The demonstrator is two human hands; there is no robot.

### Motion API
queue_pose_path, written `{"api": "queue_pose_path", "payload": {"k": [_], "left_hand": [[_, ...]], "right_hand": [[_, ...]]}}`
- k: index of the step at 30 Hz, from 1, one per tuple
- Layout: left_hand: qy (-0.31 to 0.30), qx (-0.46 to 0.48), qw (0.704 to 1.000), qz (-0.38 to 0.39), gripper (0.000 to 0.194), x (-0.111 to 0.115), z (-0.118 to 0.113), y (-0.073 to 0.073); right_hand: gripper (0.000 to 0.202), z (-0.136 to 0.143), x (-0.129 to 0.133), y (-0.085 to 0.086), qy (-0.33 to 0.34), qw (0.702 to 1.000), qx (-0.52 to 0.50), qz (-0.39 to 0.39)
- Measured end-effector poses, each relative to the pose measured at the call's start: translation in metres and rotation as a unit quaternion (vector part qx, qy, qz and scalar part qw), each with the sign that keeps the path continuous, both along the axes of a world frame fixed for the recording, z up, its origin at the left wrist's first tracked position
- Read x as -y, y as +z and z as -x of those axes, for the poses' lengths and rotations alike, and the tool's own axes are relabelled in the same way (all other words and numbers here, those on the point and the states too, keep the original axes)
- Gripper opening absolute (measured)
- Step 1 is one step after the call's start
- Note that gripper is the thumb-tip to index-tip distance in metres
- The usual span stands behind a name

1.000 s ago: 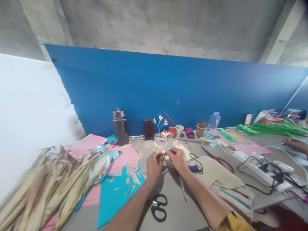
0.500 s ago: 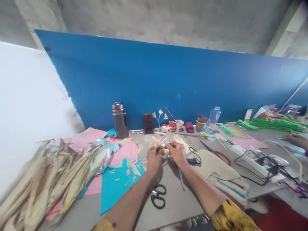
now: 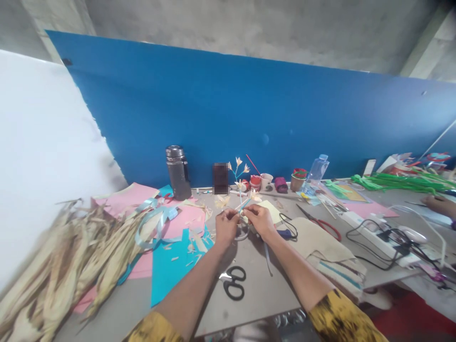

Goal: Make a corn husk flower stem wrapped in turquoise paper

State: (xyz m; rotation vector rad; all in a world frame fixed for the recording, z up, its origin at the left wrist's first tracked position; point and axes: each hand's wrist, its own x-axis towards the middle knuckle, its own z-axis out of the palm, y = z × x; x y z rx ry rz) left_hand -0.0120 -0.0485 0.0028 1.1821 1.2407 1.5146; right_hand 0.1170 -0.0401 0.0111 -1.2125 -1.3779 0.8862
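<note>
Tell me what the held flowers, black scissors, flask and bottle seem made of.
Held flowers: perhaps dried husk or paper, matte; petals look pale and thin.
Black scissors: likely plastic handles, smooth; metal blade, which glints.
Flask: probably metal; lid has bright highlights, dark body duller.
Bottle: likely plastic, glossy and see-through.

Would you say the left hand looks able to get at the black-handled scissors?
Probably yes: the scissors lie uncovered on the table between the forearms, though the left hand is busy at the flower stem.
</note>
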Motion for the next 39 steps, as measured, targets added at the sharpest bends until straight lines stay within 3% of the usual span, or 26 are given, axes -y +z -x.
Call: {"api": "queue_pose_path", "payload": {"k": [8, 15, 20, 25, 34, 39], "left_hand": [[-0.008, -0.028, 1.000, 0.007, 0.010, -0.005, 0.000, -0.009], [-0.029, 0.045, 0.998, 0.044, 0.014, -0.010, 0.001, -0.012], [-0.035, 0.007, 0.998, 0.057, 0.014, -0.010, 0.003, -0.013], [-0.022, -0.066, 0.997, 0.035, 0.003, -0.008, 0.003, -0.010], [-0.017, -0.081, 0.997, 0.007, 0.004, -0.002, 0.002, -0.002], [0.016, -0.127, 0.989, -0.077, 0.006, 0.001, 0.007, -0.002]], "right_hand": [[0.027, 0.001, 0.001, 0.001, -0.004, 1.000, 0.013, 0.003], [0.029, 0.002, 0.002, 0.000, -0.006, 1.000, 0.018, 0.009], [0.028, 0.002, 0.001, -0.002, -0.011, 0.999, 0.027, 0.011], [0.021, 0.000, -0.002, -0.006, 0.005, 0.999, 0.037, -0.013], [0.019, 0.002, -0.008, -0.014, 0.010, 0.999, 0.030, -0.018], [0.021, 0.004, -0.008, -0.016, 0.022, 0.999, 0.016, -0.024]]}}
